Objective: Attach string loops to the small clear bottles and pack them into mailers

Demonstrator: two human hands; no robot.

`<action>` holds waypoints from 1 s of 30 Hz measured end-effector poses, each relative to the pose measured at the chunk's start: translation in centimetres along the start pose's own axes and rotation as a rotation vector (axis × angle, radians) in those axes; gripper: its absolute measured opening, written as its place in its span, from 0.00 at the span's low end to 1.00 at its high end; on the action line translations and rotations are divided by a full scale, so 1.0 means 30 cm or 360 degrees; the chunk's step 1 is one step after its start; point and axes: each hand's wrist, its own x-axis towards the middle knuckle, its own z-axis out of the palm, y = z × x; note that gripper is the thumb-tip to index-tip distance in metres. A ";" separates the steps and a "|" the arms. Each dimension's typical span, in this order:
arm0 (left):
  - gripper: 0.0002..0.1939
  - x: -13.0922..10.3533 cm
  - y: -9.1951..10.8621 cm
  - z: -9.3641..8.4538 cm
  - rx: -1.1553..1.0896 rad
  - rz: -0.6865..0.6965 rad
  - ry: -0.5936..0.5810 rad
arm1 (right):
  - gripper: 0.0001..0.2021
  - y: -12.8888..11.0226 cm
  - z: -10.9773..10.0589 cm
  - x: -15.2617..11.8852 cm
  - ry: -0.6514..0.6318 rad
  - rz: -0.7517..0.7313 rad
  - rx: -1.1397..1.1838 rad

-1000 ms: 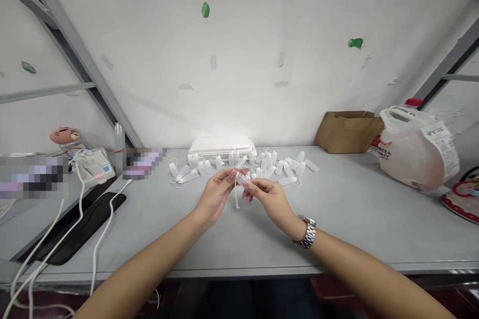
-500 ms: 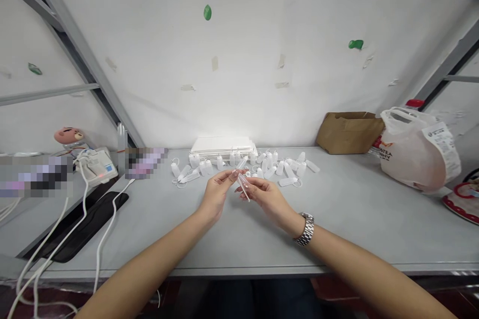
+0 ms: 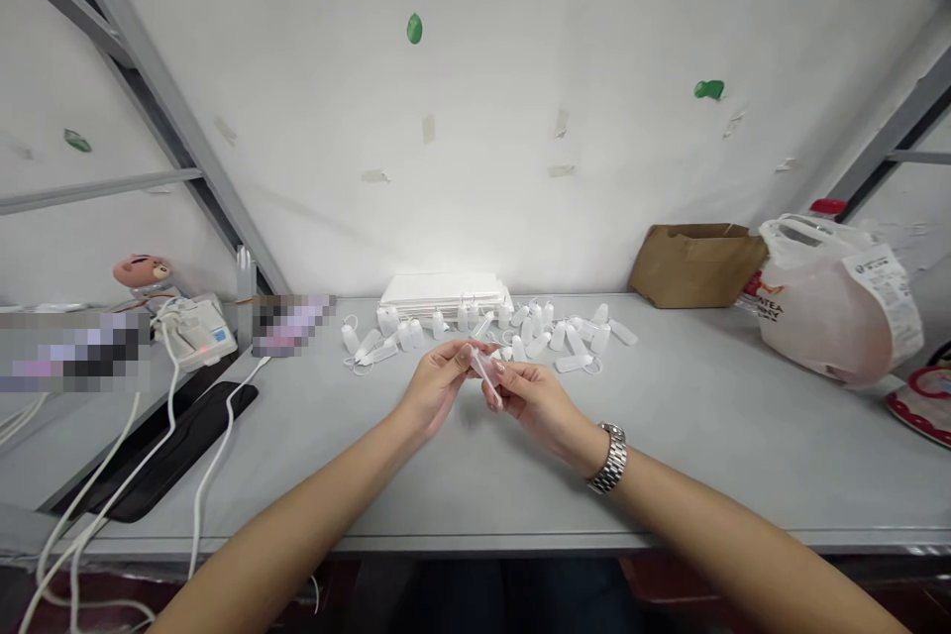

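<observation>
White strap point(image 3: 486, 378), earlier hanging downward, now slanted along translucent plastic bottle point(image 3: 490, 367), centre of frame; bottle pinched between left hand point(image 3: 437, 378) and right hand point(image 3: 536, 398), above grey bench point(image 3: 713, 406).

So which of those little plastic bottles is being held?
The translucent bottle pinched between the left hand and right hand; the other bottles in view stand or lie on the gray table.

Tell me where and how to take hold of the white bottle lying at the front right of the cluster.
Probably best pinched across the middle of the white bottle, from above on the near side: it lies on its side, roughly crosswise, narrow neck to the right, with other bottles behind it.
</observation>
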 end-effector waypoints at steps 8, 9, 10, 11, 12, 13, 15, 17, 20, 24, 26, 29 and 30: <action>0.13 0.007 0.023 -0.007 0.0255 0.0056 0.0010 | 0.13 -0.006 -0.020 0.016 -0.0067 0.0255 0.0216; 0.12 0.008 0.025 -0.008 0.0278 0.0083 0.0068 | 0.15 -0.008 -0.018 0.017 -0.0026 0.0218 0.0109; 0.11 0.008 0.026 -0.008 0.0287 0.0114 0.0127 | 0.16 -0.009 -0.015 0.018 0.0023 0.0154 -0.0032; 0.11 0.009 0.025 -0.009 0.0285 0.0142 0.0180 | 0.16 -0.008 -0.013 0.018 0.0080 0.0072 -0.0193; 0.11 0.009 0.024 -0.009 0.0274 0.0157 0.0220 | 0.16 -0.005 -0.011 0.017 0.0145 -0.0022 -0.0362; 0.11 0.008 0.022 -0.008 0.0262 0.0156 0.0247 | 0.16 0.001 -0.009 0.017 0.0213 -0.0115 -0.0528; 0.11 0.007 0.018 -0.006 0.0230 0.0115 0.0265 | 0.18 0.016 -0.008 0.015 0.0323 -0.0259 -0.0801; 0.13 0.005 0.016 -0.002 0.0186 0.0053 0.0234 | 0.17 0.030 -0.009 0.013 0.0380 -0.0342 -0.0963; 0.16 0.003 0.017 0.005 0.0099 0.0003 0.0165 | 0.12 0.034 -0.007 0.007 0.0389 -0.0397 -0.1062; 0.20 0.001 0.026 0.010 0.0071 -0.0002 0.0112 | 0.11 0.023 -0.001 -0.002 0.0362 -0.0399 -0.1102; 0.16 -0.001 0.026 0.010 0.0101 0.0014 0.0113 | 0.11 0.020 0.001 -0.006 0.0351 -0.0398 -0.1116; 0.14 -0.001 0.016 0.010 0.0102 0.0018 0.0132 | 0.11 0.021 0.003 -0.009 0.0343 -0.0388 -0.1128; 0.14 -0.001 0.010 0.009 0.0091 0.0010 0.0137 | 0.11 0.020 0.003 -0.010 0.0335 -0.0374 -0.1114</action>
